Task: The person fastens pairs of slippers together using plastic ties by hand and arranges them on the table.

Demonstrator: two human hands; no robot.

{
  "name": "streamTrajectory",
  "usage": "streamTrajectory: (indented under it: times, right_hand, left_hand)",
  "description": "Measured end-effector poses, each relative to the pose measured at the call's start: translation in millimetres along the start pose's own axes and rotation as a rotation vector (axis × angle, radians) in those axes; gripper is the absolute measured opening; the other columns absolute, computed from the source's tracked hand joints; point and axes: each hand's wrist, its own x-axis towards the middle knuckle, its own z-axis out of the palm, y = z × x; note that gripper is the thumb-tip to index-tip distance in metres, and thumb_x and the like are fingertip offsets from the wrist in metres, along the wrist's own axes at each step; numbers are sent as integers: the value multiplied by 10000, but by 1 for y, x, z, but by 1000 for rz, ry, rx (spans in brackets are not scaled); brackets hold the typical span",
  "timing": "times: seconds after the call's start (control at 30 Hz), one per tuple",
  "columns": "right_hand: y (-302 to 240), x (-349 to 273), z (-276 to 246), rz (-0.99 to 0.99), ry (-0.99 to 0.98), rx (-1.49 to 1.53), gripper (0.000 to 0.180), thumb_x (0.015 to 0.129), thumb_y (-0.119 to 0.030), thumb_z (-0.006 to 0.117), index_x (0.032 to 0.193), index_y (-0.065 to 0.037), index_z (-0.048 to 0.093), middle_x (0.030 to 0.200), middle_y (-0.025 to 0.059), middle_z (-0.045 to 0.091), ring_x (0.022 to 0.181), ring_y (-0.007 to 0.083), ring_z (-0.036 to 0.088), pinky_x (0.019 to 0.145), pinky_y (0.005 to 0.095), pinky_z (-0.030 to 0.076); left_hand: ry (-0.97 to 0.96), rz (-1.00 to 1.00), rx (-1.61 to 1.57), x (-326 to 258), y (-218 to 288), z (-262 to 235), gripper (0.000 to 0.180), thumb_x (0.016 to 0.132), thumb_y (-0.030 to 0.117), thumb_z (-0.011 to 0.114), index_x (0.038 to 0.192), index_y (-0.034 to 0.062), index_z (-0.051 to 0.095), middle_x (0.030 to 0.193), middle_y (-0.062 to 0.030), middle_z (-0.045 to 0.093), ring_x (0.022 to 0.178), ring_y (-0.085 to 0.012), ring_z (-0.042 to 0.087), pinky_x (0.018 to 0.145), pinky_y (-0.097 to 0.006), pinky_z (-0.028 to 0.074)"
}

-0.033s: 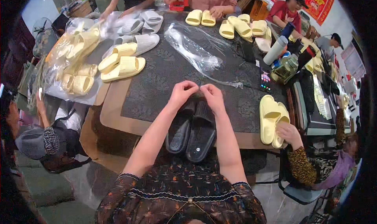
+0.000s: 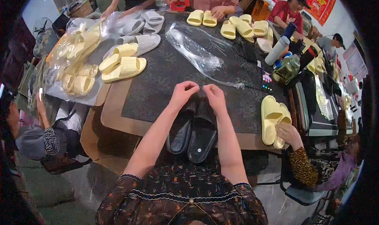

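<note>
A pair of black slide slippers (image 2: 202,144) lies side by side at the table's near edge in front of me, open heels toward me. Over their toe ends, my left hand (image 2: 184,94) is closed in a pinch. Close to its right, my right hand (image 2: 214,98) pinches in the same way, fingertips a small gap from the left ones. Whatever thin thing the fingers hold, if anything, is lost against the dark table mat. My forearms partly frame the slippers, and the hands cover part of the toe ends.
Beyond my hands lies a bundle of clear plastic strands (image 2: 197,55). Yellow slippers (image 2: 126,69) and grey slippers (image 2: 148,43) sit at the left beside a filled clear bag (image 2: 81,47). At right, a co-worker's hand (image 2: 289,135) touches yellow slippers (image 2: 272,110), near bottles (image 2: 277,50) and a phone (image 2: 267,81).
My fingertips are slightly farther apart than before. At the right, the co-worker's hand has shifted a little on the yellow slipper. The black slippers have stayed put.
</note>
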Motion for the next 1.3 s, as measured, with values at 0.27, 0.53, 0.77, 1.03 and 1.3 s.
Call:
streamTrajectory:
  times: [0.27, 0.53, 0.77, 1.03, 1.3]
  right_hand:
    - [4, 0, 0, -3, -76, 54, 215, 887, -209, 639, 831, -2, 625, 658, -65, 521, 606, 24, 422, 534, 217, 333]
    - [3, 1, 0, -16, 35, -37, 195, 893, -195, 632, 861, -3, 627, 668, -59, 532, 615, 23, 442, 547, 209, 358]
    - [1, 2, 0, 50, 56, 100, 189, 897, -190, 629, 852, -7, 627, 696, -71, 527, 632, 13, 432, 555, 199, 349]
    - [7, 4, -2, 10, 110, 97, 193, 902, -188, 625, 829, -9, 612, 701, -62, 529, 636, 20, 434, 561, 201, 355]
    - [-1, 1, -2, 74, 80, 155, 179, 902, -182, 631, 834, -17, 625, 681, -75, 525, 623, 5, 431, 541, 191, 341]
  left_hand:
    - [-80, -65, -60, -3, 7, 4, 172, 806, 140, 701, 879, -16, 691, 824, -32, 681, 757, -73, 601, 713, -232, 478]
    - [0, -72, -118, -3, 8, 0, 183, 811, 129, 706, 926, -11, 687, 830, -19, 671, 763, -73, 597, 716, -216, 474]
    - [42, -77, -163, 1, 3, -2, 141, 825, 104, 686, 908, -11, 685, 842, -12, 670, 765, -72, 591, 716, -221, 475]
    - [41, -57, -146, 0, 4, 1, 140, 831, 126, 688, 896, 3, 671, 838, -2, 650, 788, -69, 577, 740, -222, 462]
    - [36, -84, -122, -2, 9, 2, 120, 822, 100, 683, 884, -1, 670, 824, 5, 655, 765, -64, 584, 723, -228, 476]
